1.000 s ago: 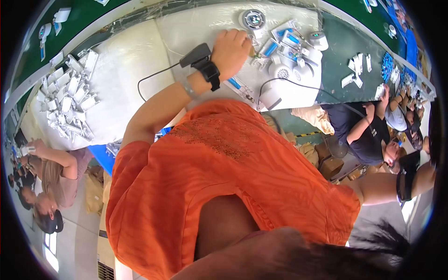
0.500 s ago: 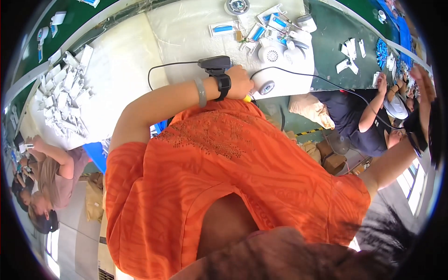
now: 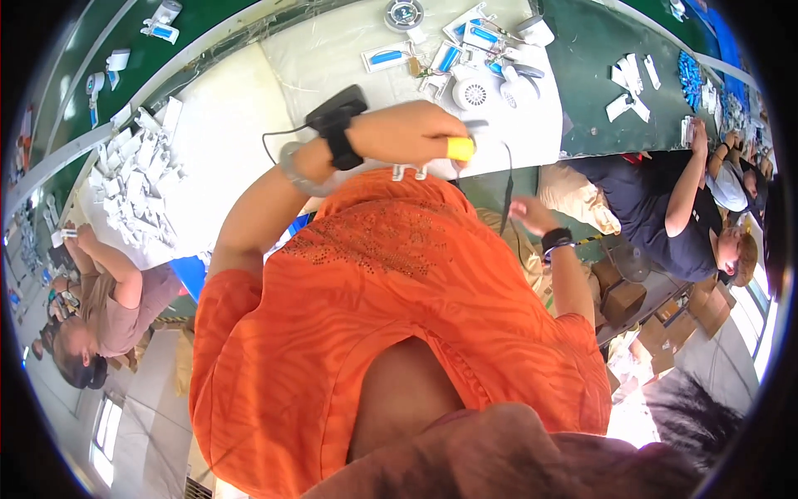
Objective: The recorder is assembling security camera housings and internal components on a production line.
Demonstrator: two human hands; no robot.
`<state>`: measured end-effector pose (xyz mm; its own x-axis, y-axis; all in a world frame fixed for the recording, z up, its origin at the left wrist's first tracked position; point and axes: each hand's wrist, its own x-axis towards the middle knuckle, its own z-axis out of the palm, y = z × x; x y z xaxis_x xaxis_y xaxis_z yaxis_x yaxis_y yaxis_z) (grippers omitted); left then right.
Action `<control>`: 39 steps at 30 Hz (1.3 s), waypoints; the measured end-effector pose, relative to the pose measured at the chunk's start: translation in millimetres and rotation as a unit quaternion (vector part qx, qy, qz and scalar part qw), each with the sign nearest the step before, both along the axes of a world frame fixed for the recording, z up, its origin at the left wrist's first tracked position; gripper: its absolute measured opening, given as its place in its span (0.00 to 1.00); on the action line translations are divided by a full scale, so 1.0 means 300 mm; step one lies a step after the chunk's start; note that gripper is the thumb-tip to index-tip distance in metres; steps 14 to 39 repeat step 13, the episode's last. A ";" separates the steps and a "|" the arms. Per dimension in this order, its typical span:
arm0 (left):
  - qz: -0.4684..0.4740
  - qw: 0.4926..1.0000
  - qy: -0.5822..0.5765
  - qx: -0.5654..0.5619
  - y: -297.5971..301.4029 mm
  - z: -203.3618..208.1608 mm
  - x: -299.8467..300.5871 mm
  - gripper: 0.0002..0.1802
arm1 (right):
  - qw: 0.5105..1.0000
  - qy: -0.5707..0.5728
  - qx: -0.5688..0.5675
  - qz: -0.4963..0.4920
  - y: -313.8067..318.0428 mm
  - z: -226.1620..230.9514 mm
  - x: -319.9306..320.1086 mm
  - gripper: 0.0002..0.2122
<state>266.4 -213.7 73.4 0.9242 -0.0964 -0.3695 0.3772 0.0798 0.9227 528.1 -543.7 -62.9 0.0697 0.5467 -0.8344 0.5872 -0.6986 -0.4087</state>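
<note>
My left hand (image 3: pixel 411 133) is over the front edge of the white-covered table, its fingers bent and closed. At its fingertips is a yellow sleeve-like piece (image 3: pixel 460 149). A grey tip (image 3: pixel 476 124) pokes out beyond the knuckles; what the fingers hold is mostly hidden. Just below this hand, a white plastic part (image 3: pixel 409 173) shows against my orange shirt. My right hand (image 3: pixel 534 214) is low in front of my body, right of the table's front edge, fingers loosely apart with nothing visible in them. A dark cord (image 3: pixel 509 187) hangs close to its fingertips.
White fan-like units (image 3: pixel 471 94) and blue-celled housings (image 3: pixel 386 57) lie at the table's far right. White plastic parts (image 3: pixel 137 179) are heaped at left. A co-worker in dark clothing (image 3: pixel 640 187) sits at right, another person (image 3: pixel 108 312) at left. Cardboard boxes (image 3: pixel 665 337) stand behind.
My right hand has come down from the far right to near my waist. My left hand has turned, showing the yellow piece more fully. The round-faced white unit beside it is out of sight.
</note>
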 end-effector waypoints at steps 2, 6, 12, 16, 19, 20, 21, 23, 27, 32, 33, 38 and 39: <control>0.074 0.996 -0.029 0.040 0.028 0.017 -0.066 0.15 | 0.958 -0.073 -0.127 0.248 -0.123 -0.034 -0.005 0.14; 0.184 0.975 0.015 0.128 0.078 -0.072 -0.204 0.13 | 0.957 -0.226 0.043 0.175 0.038 0.069 -0.082 0.12; 0.194 0.896 -0.005 0.399 0.076 -0.313 -0.368 0.18 | 0.810 -0.069 0.552 0.187 0.775 0.368 -0.466 0.19; 0.137 0.901 0.027 0.410 0.106 -0.248 -0.384 0.21 | 0.799 -0.065 0.553 0.229 0.853 0.331 -0.526 0.24; 0.137 0.901 0.027 0.410 0.106 -0.248 -0.384 0.21 | 0.799 -0.065 0.553 0.229 0.853 0.331 -0.526 0.24; 0.137 0.901 0.027 0.410 0.106 -0.248 -0.384 0.21 | 0.799 -0.065 0.553 0.229 0.853 0.331 -0.526 0.24; 0.137 0.901 0.027 0.410 0.106 -0.248 -0.384 0.21 | 0.799 -0.065 0.553 0.229 0.853 0.331 -0.526 0.24; 0.137 0.901 0.027 0.410 0.106 -0.248 -0.384 0.21 | 0.799 -0.065 0.553 0.229 0.853 0.331 -0.526 0.24; 0.137 0.901 0.027 0.410 0.106 -0.248 -0.384 0.21 | 0.799 -0.065 0.553 0.229 0.853 0.331 -0.526 0.24; 0.137 0.901 0.027 0.410 0.106 -0.248 -0.384 0.21 | 0.799 -0.065 0.553 0.229 0.853 0.331 -0.526 0.24; 0.137 0.901 0.027 0.410 0.106 -0.248 -0.384 0.21 | 0.799 -0.065 0.553 0.229 0.853 0.331 -0.526 0.24; 0.137 0.901 0.027 0.410 0.106 -0.248 -0.384 0.21 | 0.799 -0.065 0.553 0.229 0.853 0.331 -0.526 0.24; 0.137 0.901 0.027 0.410 0.106 -0.248 -0.384 0.21 | 0.799 -0.065 0.553 0.229 0.853 0.331 -0.526 0.24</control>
